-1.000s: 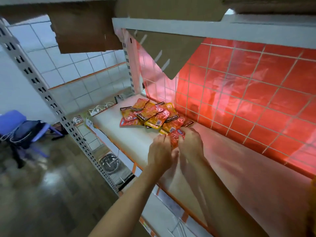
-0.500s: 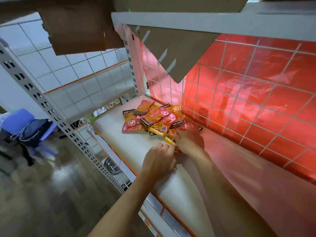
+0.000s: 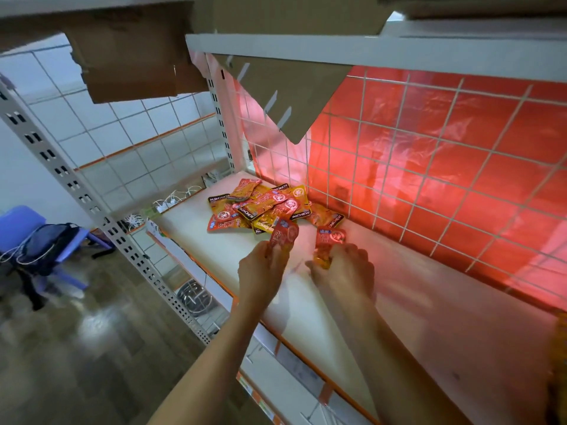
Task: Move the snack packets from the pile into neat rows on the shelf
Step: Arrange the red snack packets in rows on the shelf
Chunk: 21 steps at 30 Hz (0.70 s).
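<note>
A pile of orange and red snack packets (image 3: 260, 205) lies at the far left end of the white shelf (image 3: 429, 317). My left hand (image 3: 260, 271) grips one red packet (image 3: 283, 236) just in front of the pile. Beside it, my right hand (image 3: 343, 268) holds another red packet (image 3: 329, 240), lifted slightly off the shelf board. Both held packets stand apart from the pile, a small gap between them.
A wire grid with red backing (image 3: 429, 167) closes the shelf's rear. Cardboard (image 3: 276, 96) hangs down from the shelf above. A perforated steel upright (image 3: 92, 210) stands at the left, with a blue chair and bag (image 3: 40, 243) on the floor beyond it.
Both hands were together at the pile's near edge; now each has drawn a red packet back toward me and they have spread apart.
</note>
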Available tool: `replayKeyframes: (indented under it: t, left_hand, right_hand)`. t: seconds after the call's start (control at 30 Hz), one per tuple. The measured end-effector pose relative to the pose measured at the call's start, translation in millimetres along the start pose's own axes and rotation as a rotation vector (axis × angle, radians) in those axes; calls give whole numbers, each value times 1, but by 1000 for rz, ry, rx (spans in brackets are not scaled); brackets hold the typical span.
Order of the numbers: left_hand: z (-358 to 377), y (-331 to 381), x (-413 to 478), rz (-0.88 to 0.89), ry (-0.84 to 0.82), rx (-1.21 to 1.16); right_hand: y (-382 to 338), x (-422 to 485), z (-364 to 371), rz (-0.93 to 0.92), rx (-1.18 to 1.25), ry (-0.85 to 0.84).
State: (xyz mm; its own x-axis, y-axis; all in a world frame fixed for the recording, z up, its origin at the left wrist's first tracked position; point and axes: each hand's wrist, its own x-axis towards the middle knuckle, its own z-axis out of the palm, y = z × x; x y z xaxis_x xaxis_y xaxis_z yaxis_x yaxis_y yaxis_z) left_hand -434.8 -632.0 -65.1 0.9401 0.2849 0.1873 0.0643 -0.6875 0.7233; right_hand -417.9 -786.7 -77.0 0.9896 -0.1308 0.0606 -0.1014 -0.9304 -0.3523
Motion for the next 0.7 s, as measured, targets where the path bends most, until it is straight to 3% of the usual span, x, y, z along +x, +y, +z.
replayKeyframes:
  t: [0.1, 0.2, 0.37, 0.7]
  left_hand:
    - [7, 8, -8, -195, -68, -213]
    - [11, 13, -21, -313, -103, -330]
    - [6, 17, -46, -335, -114, -410]
    - [-11, 36, -124, -343, -116, -536]
  right_hand:
    - [-1, -18, 0, -37, -1, 70]
    - [-2, -25, -7, -13, -1, 9]
    - [2, -55, -13, -94, -77, -56]
    - [24, -133, -21, -44, -99, 109]
